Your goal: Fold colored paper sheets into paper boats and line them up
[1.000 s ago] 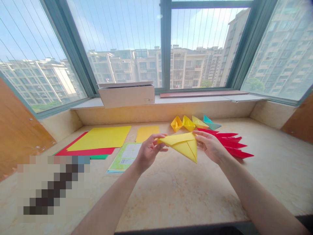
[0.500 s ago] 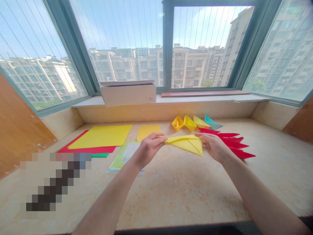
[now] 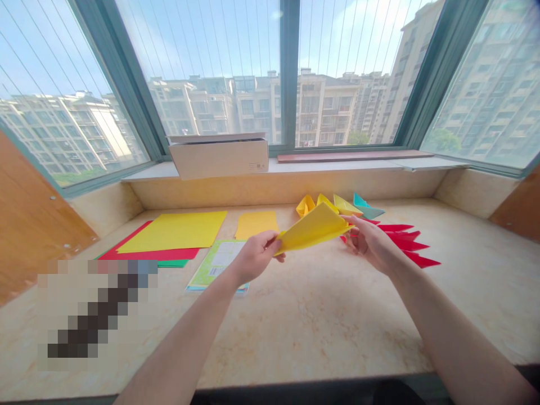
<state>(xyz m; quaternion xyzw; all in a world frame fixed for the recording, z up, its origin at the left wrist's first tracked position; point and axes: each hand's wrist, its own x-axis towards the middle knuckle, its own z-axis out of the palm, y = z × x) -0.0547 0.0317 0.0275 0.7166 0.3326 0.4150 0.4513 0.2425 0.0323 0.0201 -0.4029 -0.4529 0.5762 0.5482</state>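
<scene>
Two-handed, held the folded yellow paper (image 3: 312, 228) raised above the pale bench (image 3: 320, 337). With the left hand (image 3: 253, 259), gripped one end, fingers closed on its lower corner. With the right hand (image 3: 373, 244), met the other end, fingers bent around the corner; could not tell whether clamped shut. Saw a pixelated patch (image 3: 97, 315) nearer than the left fingers and well off to their left.

Had a green-and-white booklet (image 3: 215, 267) on the bench, left of the left fingers. Farther left, saw a large yellow sheet (image 3: 172, 230) lying over a red sheet (image 3: 147, 255), with a green sheet (image 3: 172, 263) showing beneath. Just beyond the left fingers, found a small yellow sheet (image 3: 256, 223). To the right of the right fingers, saw overlapping red folded papers (image 3: 407, 239), partly hidden by the hand.

Beyond the fingers, counted four folded paper boats (image 3: 369, 211): orange-yellow, yellow, pale yellow and blue, the yellow one partly covered by the held paper. Past them, on the raised ledge (image 3: 358, 167), saw a brown strip (image 3: 354, 157) and, to its left, a white box (image 3: 219, 157). Farthest off, through the windows (image 3: 211, 50), made out apartment buildings (image 3: 324, 107).
</scene>
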